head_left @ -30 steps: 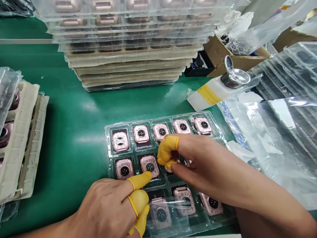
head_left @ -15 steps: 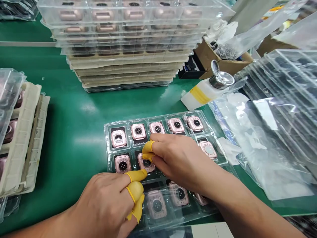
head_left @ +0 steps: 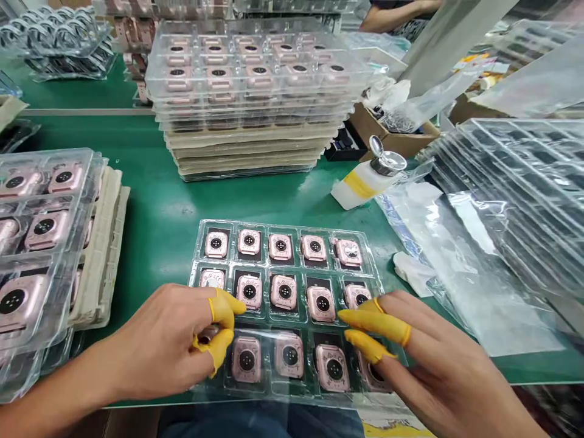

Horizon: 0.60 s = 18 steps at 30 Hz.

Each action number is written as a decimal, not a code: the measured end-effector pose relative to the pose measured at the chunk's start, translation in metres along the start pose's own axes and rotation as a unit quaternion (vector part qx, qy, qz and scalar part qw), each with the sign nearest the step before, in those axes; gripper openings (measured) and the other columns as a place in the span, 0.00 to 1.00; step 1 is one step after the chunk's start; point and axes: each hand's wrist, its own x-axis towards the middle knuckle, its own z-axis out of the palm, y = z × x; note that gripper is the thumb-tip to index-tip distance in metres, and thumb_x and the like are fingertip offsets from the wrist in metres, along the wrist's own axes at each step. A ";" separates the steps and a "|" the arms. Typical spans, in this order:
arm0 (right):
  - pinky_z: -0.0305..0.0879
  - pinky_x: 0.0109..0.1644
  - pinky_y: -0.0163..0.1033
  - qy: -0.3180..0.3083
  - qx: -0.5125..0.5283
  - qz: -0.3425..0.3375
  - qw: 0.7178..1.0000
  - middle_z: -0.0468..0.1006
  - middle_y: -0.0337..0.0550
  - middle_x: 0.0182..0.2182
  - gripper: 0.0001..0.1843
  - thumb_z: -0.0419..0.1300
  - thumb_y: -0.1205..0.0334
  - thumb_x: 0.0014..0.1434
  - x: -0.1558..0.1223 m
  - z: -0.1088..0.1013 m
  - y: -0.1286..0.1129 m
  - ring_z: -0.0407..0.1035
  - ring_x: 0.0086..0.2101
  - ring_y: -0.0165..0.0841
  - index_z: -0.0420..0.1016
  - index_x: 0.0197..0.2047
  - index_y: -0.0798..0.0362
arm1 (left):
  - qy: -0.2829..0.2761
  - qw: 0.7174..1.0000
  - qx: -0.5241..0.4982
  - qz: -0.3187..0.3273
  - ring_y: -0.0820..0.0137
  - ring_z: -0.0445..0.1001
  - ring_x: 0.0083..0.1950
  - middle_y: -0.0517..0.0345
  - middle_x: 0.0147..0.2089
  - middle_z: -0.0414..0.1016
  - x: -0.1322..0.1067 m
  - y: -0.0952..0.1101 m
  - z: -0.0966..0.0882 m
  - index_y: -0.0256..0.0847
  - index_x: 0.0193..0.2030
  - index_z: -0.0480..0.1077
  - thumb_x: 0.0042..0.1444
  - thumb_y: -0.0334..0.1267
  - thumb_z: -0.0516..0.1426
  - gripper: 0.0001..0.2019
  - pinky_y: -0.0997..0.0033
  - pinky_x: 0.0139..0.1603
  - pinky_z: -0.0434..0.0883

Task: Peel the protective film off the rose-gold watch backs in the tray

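Observation:
A clear blister tray [head_left: 292, 272] of rose-gold watch cases [head_left: 283, 292] lies before me, the dark round backs facing up. Over its front row lies a see-through plastic sheet [head_left: 310, 395]. At the tray's left edge, my left hand [head_left: 182, 340], in yellow finger cots, is closed with thumb and fingers drawn together; what they pinch is hidden. My right hand [head_left: 424, 359], also in yellow cots, is at the right edge, index finger and thumb apart beside a watch case [head_left: 358, 296] in the middle row. It covers part of the front right case.
A tall stack of filled trays [head_left: 255, 115] stands behind, another stack [head_left: 50, 243] at left. Back right are a white pump bottle [head_left: 360, 185] with a yellow band and a cardboard box [head_left: 406, 143]. Plastic bags [head_left: 493, 286] and clear trays [head_left: 524, 176] lie at right. A person's arm [head_left: 396, 13] shows far back.
My right hand has moved off the middle of the tray to its right side, its fingers parting. My left hand has shifted left to the tray's edge. The camera view has tilted up.

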 end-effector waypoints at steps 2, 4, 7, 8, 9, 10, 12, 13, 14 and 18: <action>0.66 0.33 0.41 0.028 0.005 0.021 0.999 0.72 0.43 0.33 0.17 0.57 0.69 0.67 -0.008 0.003 0.000 0.68 0.32 0.36 0.74 0.56 0.45 | -0.006 0.999 -0.027 0.026 0.72 0.81 0.40 0.63 0.33 0.79 0.000 0.006 0.005 0.42 0.34 0.69 0.61 0.28 0.53 0.08 0.79 0.33 0.69; 0.66 0.33 0.42 0.047 0.018 0.024 0.998 0.72 0.43 0.33 0.17 0.57 0.68 0.68 -0.008 0.006 -0.004 0.68 0.32 0.37 0.73 0.57 0.44 | -0.020 0.999 -0.030 0.031 0.74 0.78 0.34 0.64 0.32 0.78 0.004 0.012 0.015 0.42 0.35 0.70 0.60 0.27 0.52 0.08 0.77 0.32 0.67; 0.66 0.34 0.43 0.019 0.044 -0.021 0.999 0.73 0.45 0.36 0.17 0.61 0.62 0.67 0.004 0.012 -0.016 0.67 0.34 0.39 0.72 0.59 0.47 | -0.009 1.000 -0.007 0.008 0.75 0.66 0.24 0.66 0.27 0.71 0.011 0.018 0.029 0.42 0.33 0.69 0.58 0.28 0.53 0.07 0.73 0.24 0.57; 0.65 0.34 0.43 0.000 0.042 -0.039 0.998 0.74 0.46 0.36 0.18 0.63 0.61 0.66 0.010 0.013 -0.021 0.66 0.35 0.39 0.72 0.58 0.49 | 0.002 1.000 -0.007 0.006 0.75 0.63 0.23 0.67 0.26 0.69 0.014 0.019 0.031 0.42 0.32 0.68 0.58 0.28 0.53 0.06 0.72 0.24 0.55; 0.65 0.35 0.44 -0.020 0.033 -0.054 0.998 0.74 0.46 0.36 0.17 0.64 0.61 0.64 0.016 0.015 -0.025 0.65 0.35 0.39 0.73 0.56 0.50 | 0.011 1.000 -0.014 0.004 0.75 0.62 0.23 0.67 0.25 0.68 0.016 0.019 0.033 0.42 0.33 0.68 0.58 0.28 0.53 0.06 0.72 0.24 0.55; 0.63 0.34 0.43 -0.036 0.020 -0.066 0.997 0.74 0.45 0.35 0.14 0.65 0.62 0.63 0.022 0.016 -0.029 0.65 0.34 0.39 0.74 0.53 0.51 | 0.020 1.000 -0.024 0.004 0.76 0.62 0.23 0.68 0.25 0.68 0.018 0.019 0.033 0.42 0.33 0.69 0.59 0.28 0.53 0.07 0.73 0.24 0.55; 0.60 0.33 0.42 -0.056 0.004 -0.078 0.995 0.73 0.44 0.32 0.05 0.63 0.65 0.64 0.032 0.017 -0.034 0.63 0.33 0.39 0.76 0.44 0.53 | 0.028 0.998 -0.051 -0.005 0.77 0.63 0.24 0.68 0.26 0.70 0.020 0.019 0.033 0.42 0.34 0.70 0.60 0.28 0.53 0.07 0.75 0.26 0.58; 0.59 0.32 0.41 -0.063 0.008 -0.082 0.995 0.73 0.44 0.31 0.02 0.62 0.66 0.65 0.035 0.017 -0.035 0.63 0.33 0.38 0.76 0.41 0.53 | 0.032 0.997 -0.067 -0.017 0.77 0.64 0.24 0.68 0.27 0.71 0.021 0.018 0.032 0.42 0.35 0.71 0.60 0.28 0.54 0.07 0.76 0.26 0.59; 0.58 0.32 0.40 -0.066 0.020 -0.081 0.994 0.72 0.43 0.30 0.03 0.60 0.68 0.66 0.037 0.017 -0.035 0.63 0.32 0.37 0.75 0.39 0.53 | 0.034 0.995 -0.086 -0.034 0.77 0.65 0.24 0.69 0.27 0.71 0.020 0.017 0.031 0.43 0.36 0.72 0.61 0.29 0.55 0.07 0.77 0.26 0.61; 0.57 0.32 0.38 -0.062 0.087 -0.028 0.994 0.70 0.39 0.28 0.08 0.57 0.70 0.67 0.040 0.015 -0.037 0.63 0.30 0.33 0.72 0.34 0.52 | 0.045 0.979 -0.164 -0.113 0.77 0.66 0.23 0.70 0.24 0.72 0.017 0.013 0.030 0.46 0.38 0.75 0.60 0.32 0.57 0.06 0.80 0.23 0.62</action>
